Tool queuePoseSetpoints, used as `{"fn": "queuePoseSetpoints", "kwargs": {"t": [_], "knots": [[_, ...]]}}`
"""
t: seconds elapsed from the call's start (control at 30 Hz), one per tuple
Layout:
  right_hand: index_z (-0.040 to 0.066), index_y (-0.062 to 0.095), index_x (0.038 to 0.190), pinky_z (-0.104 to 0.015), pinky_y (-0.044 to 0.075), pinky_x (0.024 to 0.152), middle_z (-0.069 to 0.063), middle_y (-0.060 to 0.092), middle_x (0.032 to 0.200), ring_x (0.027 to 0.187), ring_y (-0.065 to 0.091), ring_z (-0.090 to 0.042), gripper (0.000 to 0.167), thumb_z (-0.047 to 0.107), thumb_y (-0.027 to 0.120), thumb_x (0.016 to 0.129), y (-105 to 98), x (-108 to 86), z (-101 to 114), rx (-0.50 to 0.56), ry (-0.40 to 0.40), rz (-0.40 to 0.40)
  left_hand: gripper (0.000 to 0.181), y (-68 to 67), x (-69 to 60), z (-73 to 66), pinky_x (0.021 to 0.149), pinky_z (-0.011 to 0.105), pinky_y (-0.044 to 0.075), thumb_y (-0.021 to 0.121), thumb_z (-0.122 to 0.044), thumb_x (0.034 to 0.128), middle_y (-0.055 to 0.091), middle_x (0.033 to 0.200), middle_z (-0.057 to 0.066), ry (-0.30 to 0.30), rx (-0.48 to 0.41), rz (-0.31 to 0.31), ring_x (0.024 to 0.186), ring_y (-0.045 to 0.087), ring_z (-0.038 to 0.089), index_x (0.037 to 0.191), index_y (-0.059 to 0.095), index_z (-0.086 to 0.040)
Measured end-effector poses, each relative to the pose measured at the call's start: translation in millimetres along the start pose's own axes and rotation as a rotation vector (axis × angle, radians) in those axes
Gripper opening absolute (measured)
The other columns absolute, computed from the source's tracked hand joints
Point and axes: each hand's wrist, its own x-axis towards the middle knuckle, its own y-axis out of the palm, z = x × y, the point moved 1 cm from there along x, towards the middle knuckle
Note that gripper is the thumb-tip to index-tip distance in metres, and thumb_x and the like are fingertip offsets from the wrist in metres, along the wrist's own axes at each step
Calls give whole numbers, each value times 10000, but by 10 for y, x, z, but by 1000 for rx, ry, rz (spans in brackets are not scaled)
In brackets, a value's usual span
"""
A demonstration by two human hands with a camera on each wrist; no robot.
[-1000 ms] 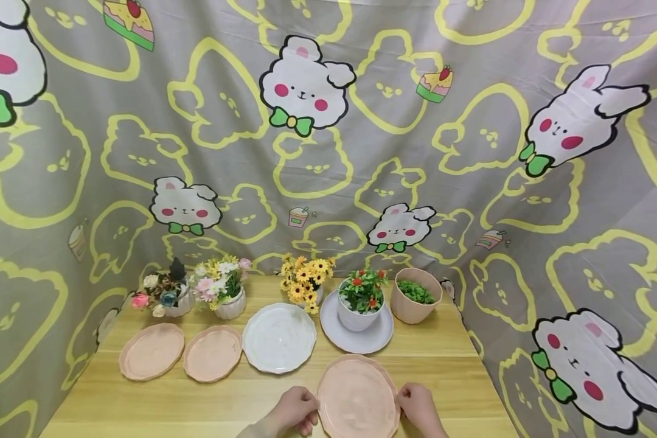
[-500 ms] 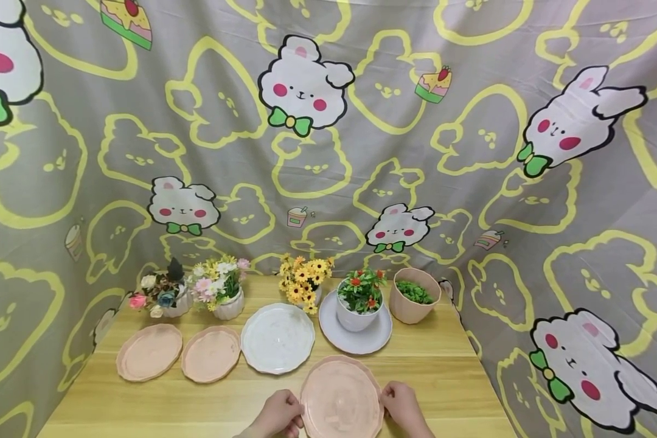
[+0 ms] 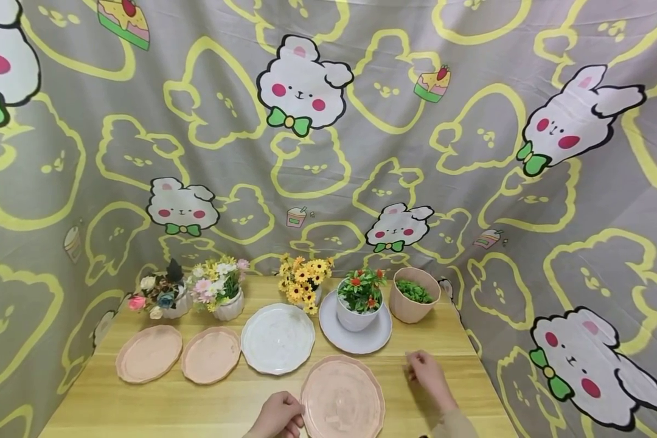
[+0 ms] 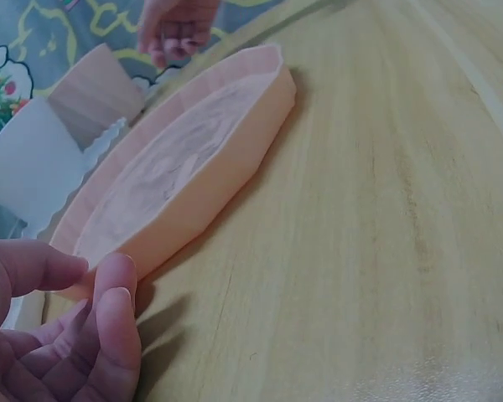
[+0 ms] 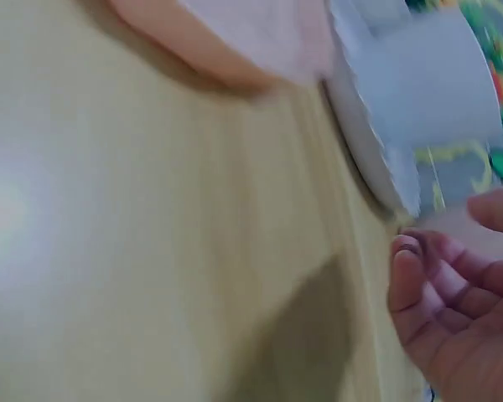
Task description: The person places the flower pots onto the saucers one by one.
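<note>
A round pink tray (image 3: 342, 398) lies on the table near its front edge. My left hand (image 3: 278, 416) pinches the tray's left rim between thumb and fingers; the left wrist view shows this hand (image 4: 59, 327) at the near end of the tray (image 4: 163, 176). My right hand (image 3: 430, 378) is in the air right of the tray, apart from it, with loosely bent fingers and nothing held. In the right wrist view, that hand (image 5: 465, 301) has a gap between thumb and fingers.
Two smaller pink trays (image 3: 149, 354) and a white tray (image 3: 278, 338) stand left and behind. A white pot of red flowers (image 3: 359, 313) sits on a pale saucer (image 3: 382, 338). Right of it is a pink pot (image 3: 410, 311). Other flower pots line the back.
The pink tray shifted left with both hands on it, then stayed put. My right hand has let go of its rim and moved right and farther back.
</note>
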Motion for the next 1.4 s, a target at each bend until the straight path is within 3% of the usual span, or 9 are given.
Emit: {"fn": "queuePoseSetpoints", "kwargs": {"t": [0.23, 0.3, 0.43, 0.5, 0.6, 0.7, 0.83, 1.2, 1.4], "knots": [[-40, 481, 1278, -208, 505, 646, -198, 637, 1031, 826, 642, -239, 463, 309, 560, 983, -345, 442, 84, -29, -74, -199, 114, -18, 34, 17, 426, 160, 493, 614, -104, 859, 642, 626, 20, 3, -11, -26, 456, 567, 32, 841, 556, -8], [-34, 427, 1341, -214, 502, 712, -214, 604, 1124, 931, 631, -273, 534, 339, 558, 982, -391, 558, 98, -28, -87, -223, 113, -26, 42, 15, 426, 159, 491, 619, -101, 858, 643, 626, 23, -1, -11, -30, 459, 569, 35, 842, 559, -7], [-39, 235, 1483, -393, 474, 996, -281, 439, 1348, 1241, 488, -375, 732, 338, 589, 966, -441, 779, 89, 59, -100, -206, 108, -39, 65, 18, 443, 159, 488, 635, -104, 861, 647, 629, 21, -29, 3, -36, 480, 575, 40, 837, 571, -20], [-21, 90, 1532, -506, 359, 1118, -314, 313, 1452, 1369, 349, -427, 866, 304, 634, 942, -446, 880, 66, 121, -111, -190, 106, -42, 74, 28, 456, 160, 488, 644, -107, 858, 646, 626, 16, -44, 11, -42, 494, 578, 45, 827, 581, -28], [52, -83, 1549, -560, 202, 1200, -318, 115, 1570, 1469, 149, -454, 1059, 269, 713, 885, -427, 998, 34, 174, -132, -190, 104, -40, 77, 54, 470, 163, 481, 650, -115, 844, 640, 604, 0, -37, 33, -55, 500, 577, 51, 800, 593, -40], [144, -195, 1530, -552, 114, 1227, -262, -47, 1613, 1504, 8, -411, 1189, 250, 766, 838, -387, 1077, 30, 217, -153, -191, 97, -37, 69, 74, 479, 171, 478, 647, -107, 819, 632, 581, -11, 7, 40, -67, 500, 574, 54, 775, 600, -34], [233, -263, 1506, -555, 46, 1232, -176, -138, 1625, 1509, -90, -339, 1257, 206, 787, 816, -326, 1145, 93, 308, -188, -201, 80, -33, 66, 65, 491, 178, 473, 642, -91, 782, 631, 565, -18, 64, 41, -76, 504, 578, 53, 752, 607, -25], [261, -143, 1537, -468, 49, 1244, -152, -23, 1637, 1511, 20, -286, 1283, -18, 813, 727, -189, 1356, 144, 515, -306, -339, 112, -48, 111, 92, 538, 217, 465, 673, -139, 776, 611, 583, -51, 73, 132, -109, 549, 565, 72, 734, 618, -51], [301, -124, 1535, -469, 70, 1239, -151, -35, 1631, 1504, 40, -294, 1286, -10, 821, 719, -138, 1390, 127, 503, -325, -357, 144, -74, 145, 111, 568, 244, 477, 672, -170, 774, 617, 624, -44, 95, 193, -120, 590, 564, 86, 722, 617, -47]]}}
